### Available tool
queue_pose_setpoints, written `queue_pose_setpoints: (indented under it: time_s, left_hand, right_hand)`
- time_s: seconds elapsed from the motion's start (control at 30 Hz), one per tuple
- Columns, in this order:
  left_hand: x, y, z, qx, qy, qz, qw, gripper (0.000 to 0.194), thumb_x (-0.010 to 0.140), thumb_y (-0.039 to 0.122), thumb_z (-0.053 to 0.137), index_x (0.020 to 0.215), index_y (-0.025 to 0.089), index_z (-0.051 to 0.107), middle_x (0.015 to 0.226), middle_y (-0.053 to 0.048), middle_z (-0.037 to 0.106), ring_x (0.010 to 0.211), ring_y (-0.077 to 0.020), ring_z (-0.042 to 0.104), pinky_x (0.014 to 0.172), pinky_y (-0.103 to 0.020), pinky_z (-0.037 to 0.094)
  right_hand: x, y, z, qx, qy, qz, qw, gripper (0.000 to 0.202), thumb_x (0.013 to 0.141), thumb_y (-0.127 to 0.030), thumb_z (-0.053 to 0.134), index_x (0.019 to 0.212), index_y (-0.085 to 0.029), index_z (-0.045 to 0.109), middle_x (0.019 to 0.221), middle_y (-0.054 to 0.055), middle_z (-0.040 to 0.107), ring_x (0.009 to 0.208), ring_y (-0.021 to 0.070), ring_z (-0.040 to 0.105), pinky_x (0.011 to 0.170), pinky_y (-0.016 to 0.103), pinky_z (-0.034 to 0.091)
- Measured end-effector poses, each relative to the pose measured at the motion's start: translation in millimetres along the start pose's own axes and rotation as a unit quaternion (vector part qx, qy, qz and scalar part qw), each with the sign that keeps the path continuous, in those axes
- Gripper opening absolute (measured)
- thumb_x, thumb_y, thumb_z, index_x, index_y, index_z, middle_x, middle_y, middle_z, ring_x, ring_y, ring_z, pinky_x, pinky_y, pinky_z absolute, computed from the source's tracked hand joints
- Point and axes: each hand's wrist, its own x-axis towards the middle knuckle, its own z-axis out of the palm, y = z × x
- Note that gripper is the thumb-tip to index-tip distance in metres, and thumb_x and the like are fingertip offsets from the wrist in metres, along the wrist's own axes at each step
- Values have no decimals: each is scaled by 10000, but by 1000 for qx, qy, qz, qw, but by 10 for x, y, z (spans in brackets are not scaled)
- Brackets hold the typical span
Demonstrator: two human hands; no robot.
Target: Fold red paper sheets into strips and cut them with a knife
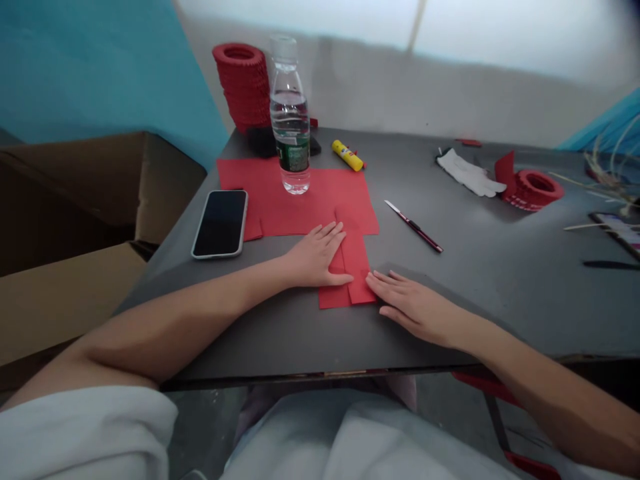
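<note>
A folded piece of red paper (357, 257) lies near the front of the grey table, one strip of it lapping over another. My left hand (316, 257) rests flat on its left part, fingers stretched out and thumb reaching toward the fold. At the right edge of the paper, the fingertips of my right hand (411, 304) touch it, with the fingers extended. Behind it are larger red sheets (320, 203), with a water bottle (294, 133) upright on them. A craft knife (414, 227) with its blade out lies to the right.
A phone (220, 225) lies at the left, near an open cardboard box (173, 160). Stacked red rings (245, 87) and a yellow glue stick (347, 155) are at the back. To the right are a white glove (470, 173), a red paper ring (537, 189) and another phone (620, 230).
</note>
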Motion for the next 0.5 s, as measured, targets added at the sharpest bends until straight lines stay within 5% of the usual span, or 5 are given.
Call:
queue_pose_setpoints:
  time_s: [0.17,0.37,0.5]
  left_hand:
    - [3,-8,15,7,3,2,1000,1028,751,748,404,1428,-4,224,1512,-204,145,1411,-305,127,1143,-401,73]
    - [-6,-4,8,4,5,2,1000,1089,711,812,372,1429,7,220,1511,-206,146,1411,-308,123,1142,-394,71]
    - [-4,-11,20,7,3,2,1000,1103,702,824,365,1432,11,214,1515,-205,129,1412,-310,120,1142,-393,66]
  right_hand:
    - [-119,-156,106,-15,3,2,1000,510,969,-314,306,1433,-103,301,1432,130,364,1353,204,284,1116,454,283]
    - [-196,-233,131,46,3,-4,999,528,961,-305,344,1462,-180,237,1449,70,353,1353,182,288,1130,439,257]
    - [-126,-106,30,106,81,67,989,483,953,-332,369,1423,-223,346,1445,55,373,1312,181,374,1106,420,306]
